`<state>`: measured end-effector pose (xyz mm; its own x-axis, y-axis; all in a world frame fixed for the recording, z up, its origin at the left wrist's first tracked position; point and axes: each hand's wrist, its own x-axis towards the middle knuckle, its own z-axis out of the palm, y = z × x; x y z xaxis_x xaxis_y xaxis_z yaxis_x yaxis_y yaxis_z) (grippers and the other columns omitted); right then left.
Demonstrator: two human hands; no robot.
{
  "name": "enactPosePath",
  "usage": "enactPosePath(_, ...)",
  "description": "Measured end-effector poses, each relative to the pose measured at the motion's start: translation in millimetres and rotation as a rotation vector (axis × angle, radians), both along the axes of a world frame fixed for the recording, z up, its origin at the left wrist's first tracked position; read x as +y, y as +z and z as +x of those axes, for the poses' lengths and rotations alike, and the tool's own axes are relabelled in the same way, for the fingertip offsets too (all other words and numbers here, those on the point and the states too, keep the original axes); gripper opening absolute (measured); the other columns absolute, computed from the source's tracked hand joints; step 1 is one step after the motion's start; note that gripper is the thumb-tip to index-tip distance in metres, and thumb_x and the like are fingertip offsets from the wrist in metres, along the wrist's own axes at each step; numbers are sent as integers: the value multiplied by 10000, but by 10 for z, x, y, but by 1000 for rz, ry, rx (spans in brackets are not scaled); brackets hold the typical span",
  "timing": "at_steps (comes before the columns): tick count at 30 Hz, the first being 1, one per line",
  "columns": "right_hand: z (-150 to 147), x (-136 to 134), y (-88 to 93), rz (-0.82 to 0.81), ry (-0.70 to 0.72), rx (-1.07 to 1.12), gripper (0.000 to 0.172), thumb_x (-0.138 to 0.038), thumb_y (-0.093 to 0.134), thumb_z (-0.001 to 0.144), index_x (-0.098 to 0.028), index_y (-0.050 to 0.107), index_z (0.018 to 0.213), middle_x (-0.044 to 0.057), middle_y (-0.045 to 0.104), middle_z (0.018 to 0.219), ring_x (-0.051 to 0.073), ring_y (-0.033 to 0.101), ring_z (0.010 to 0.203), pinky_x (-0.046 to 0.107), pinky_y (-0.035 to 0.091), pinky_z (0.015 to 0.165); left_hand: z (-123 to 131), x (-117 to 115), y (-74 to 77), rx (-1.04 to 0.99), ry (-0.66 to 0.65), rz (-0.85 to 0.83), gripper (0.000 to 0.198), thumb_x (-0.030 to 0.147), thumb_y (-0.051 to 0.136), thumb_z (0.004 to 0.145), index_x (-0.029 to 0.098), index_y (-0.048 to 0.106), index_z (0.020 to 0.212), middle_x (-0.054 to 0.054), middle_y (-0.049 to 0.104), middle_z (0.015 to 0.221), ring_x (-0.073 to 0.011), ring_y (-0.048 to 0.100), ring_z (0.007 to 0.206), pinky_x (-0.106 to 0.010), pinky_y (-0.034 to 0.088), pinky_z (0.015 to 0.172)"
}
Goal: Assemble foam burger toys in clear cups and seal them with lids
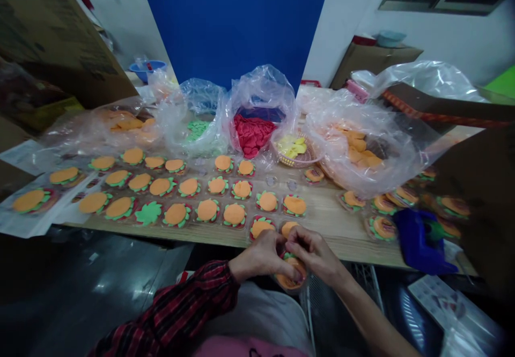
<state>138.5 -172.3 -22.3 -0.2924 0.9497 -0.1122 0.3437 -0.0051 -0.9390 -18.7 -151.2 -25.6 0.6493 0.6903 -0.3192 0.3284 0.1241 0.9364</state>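
Just past the table's front edge, a toy burger (290, 277) with an orange top and green rim is held between my hands. My left hand (267, 255) has its thumb across the burger's top and its fingers curled round it. My right hand (316, 250) pinches at the burger's far side with thumb and forefinger; whatever lies in that pinch is too small to make out. Close beyond my fingers are two more burgers, one orange top (262, 227) partly behind my left hand. A green leaf-shaped piece (148, 213) lies uncovered in the front row.
Rows of burgers in clear trays cover the wooden table (333, 223). Behind them stand plastic bags of orange, green and red pieces (251, 132) and a basket of yellow pieces (295, 150). A blue tape dispenser (420, 244) sits at the right, near wrapped burgers (382, 227).
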Motion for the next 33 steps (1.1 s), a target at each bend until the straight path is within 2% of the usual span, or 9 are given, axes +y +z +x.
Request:
enactPosePath(8, -8, -139, -75, 1, -156, 75, 226, -327, 540, 808, -170, 492, 652, -23, 472, 621, 111, 427, 600, 222, 337, 555, -2, 23, 0, 1, -21, -4, 376, 390, 770, 469, 133, 506, 544, 80, 295, 525, -52, 230, 506, -233, 151, 454)
enactPosePath(11, -46, -173, -169, -13, -345, 260, 250, -373, 578, 796, -170, 506, 669, -30, 473, 624, 103, 429, 589, 212, 359, 553, -5, 34, 31, -77, 96, -59, 347, 356, 773, 482, 124, 538, 589, 71, 375, 545, -57, 316, 523, -210, 230, 474)
enactPosePath(14, -81, -197, -231, -47, -574, 461, 268, -411, 609, 776, -177, 502, 701, -38, 476, 627, 94, 430, 562, 205, 373, 533, -4, -14, 36, -271, 236, -210, 410, 277, 786, 481, 114, 595, 805, 21, 552, 698, -102, 492, 638, -214, 377, 592)
enactPosePath(16, -63, -187, -218, -44, -634, 490, 272, -415, 620, 768, -179, 499, 707, -41, 471, 630, 91, 426, 558, 201, 376, 531, -7, -68, 8, -407, 288, -294, 466, 254, 778, 512, 120, 580, 912, -18, 610, 818, -135, 556, 733, -246, 426, 676)
enactPosePath(19, 37, -118, -115, -17, -458, 326, 257, -402, 614, 774, -171, 521, 710, -30, 474, 654, 101, 438, 606, 205, 379, 563, -30, -117, -37, -429, 282, -278, 404, 256, 755, 561, 118, 578, 897, -24, 618, 838, -136, 567, 754, -249, 431, 695)
enactPosePath(23, 132, -1, 55, -7, -32, 30, 218, -350, 591, 791, -160, 536, 700, -15, 485, 669, 115, 440, 643, 217, 357, 576, -84, -84, -14, -251, 114, -195, 378, 270, 772, 511, 102, 616, 812, 16, 577, 694, -111, 520, 648, -212, 385, 593)
enactPosePath(25, 100, 25, 92, 3, 73, -51, 216, -320, 562, 810, -160, 516, 671, -18, 475, 647, 111, 425, 628, 216, 337, 558, -106, -56, 18, -182, 65, -164, 395, 275, 777, 488, 100, 639, 814, 27, 566, 660, -104, 500, 619, -204, 361, 559)
enactPosePath(29, -29, 4, 42, 22, -5, -60, 245, -325, 533, 821, -166, 474, 644, -23, 450, 622, 107, 405, 603, 220, 333, 548, -135, -25, 55, -192, 42, -220, 370, 255, 770, 499, 106, 650, 815, 22, 584, 666, -102, 501, 605, -208, 366, 560)
enactPosePath(33, 17, -27, -27, -39, -113, 100, 313, -406, 551, 809, -162, 489, 623, -25, 447, 587, 103, 418, 566, 219, 350, 527, -200, -5, 67, -348, 89, -336, 370, 232, 773, 526, 104, 655, 853, -7, 619, 734, -111, 532, 657, -222, 392, 628)
